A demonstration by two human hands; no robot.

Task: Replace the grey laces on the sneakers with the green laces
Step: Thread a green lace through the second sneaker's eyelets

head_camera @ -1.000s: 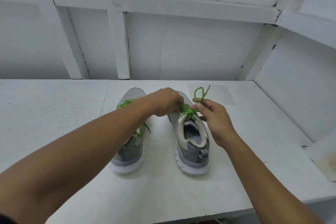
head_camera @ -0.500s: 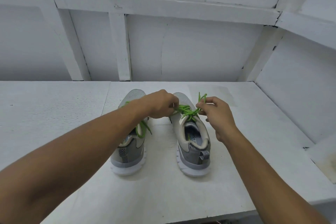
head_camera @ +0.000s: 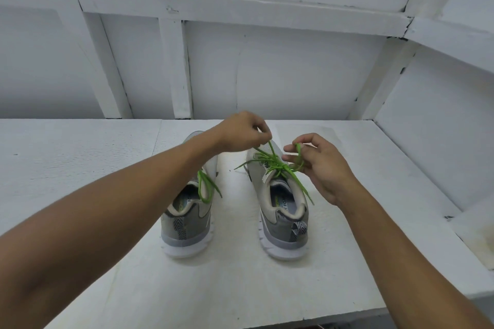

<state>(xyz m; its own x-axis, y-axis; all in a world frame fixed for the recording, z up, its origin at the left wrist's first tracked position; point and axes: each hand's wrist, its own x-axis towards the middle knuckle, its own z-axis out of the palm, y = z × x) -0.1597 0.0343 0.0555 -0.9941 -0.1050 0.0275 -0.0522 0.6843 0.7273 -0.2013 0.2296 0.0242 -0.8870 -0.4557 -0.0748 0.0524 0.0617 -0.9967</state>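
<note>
Presently our left hand (head_camera: 240, 132) pinches a strand of the green cord lace (head_camera: 270, 161) on the grey mesh sneaker (head_camera: 283, 222) nearer the counter's (head_camera: 80, 168) right edge. Our right hand (head_camera: 320, 165) pinches its loop between curled fingers.

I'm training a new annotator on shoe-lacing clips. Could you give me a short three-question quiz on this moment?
1. True or false: the grey mesh sneaker on the right carries a grey lace.
2. Multiple choice: the left hand pinches A) the bright green lace of that sneaker, B) its heel tab, C) nothing.
3. Fill in: the grey mesh sneaker on the left and its partner stand on the white table with their ___ toward the person.

Key: 1 false; 2 A; 3 heels.
</note>
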